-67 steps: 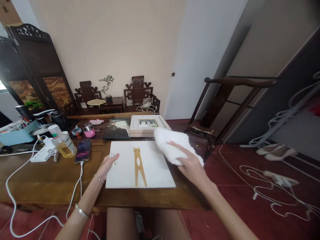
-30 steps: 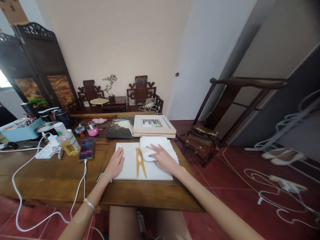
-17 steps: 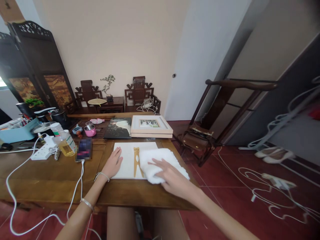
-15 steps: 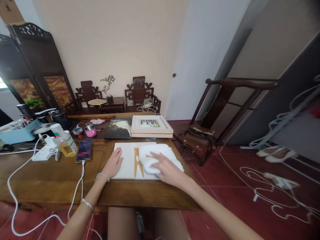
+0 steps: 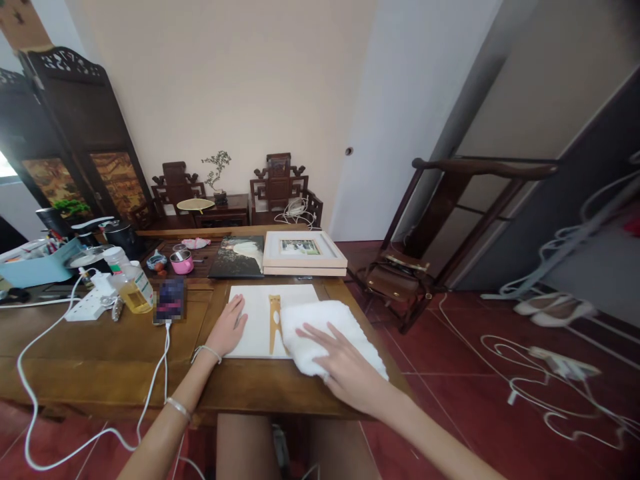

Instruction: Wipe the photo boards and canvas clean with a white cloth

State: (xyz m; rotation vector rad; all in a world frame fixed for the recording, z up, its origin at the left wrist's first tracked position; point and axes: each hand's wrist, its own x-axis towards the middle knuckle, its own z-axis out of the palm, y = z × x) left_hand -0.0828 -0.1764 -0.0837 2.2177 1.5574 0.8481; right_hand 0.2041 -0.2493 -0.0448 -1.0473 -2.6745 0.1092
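My left hand (image 5: 230, 325) lies flat on the left side of a white rectangular panel (image 5: 257, 320), fingers stretched out. A long tan animal figure (image 5: 275, 317) with a small face and a white patch shows upright on the panel, its right leg partly covered. Over the panel's right part spreads a fluffy white towel (image 5: 310, 320), which hangs past the panel's near right corner onto the wooden table (image 5: 250, 393). My right hand (image 5: 345, 363) rests on top of this towel with spread fingers, pressing it down. Its thumb is hard to make out.
Behind the panel are stacked picture frames (image 5: 305, 267) and a dark picture (image 5: 235, 257). To the left stand a pink cup (image 5: 181, 262), a phone (image 5: 170, 300) on a cable, a bottle of yellow liquid (image 5: 133, 290) and a power strip (image 5: 90, 305). A wooden chair (image 5: 440, 213) stands right.
My right hand has moved right and toward me, and the towel slid along with it past the panel's edge. More of the panel's far right shows. My left hand stays put.
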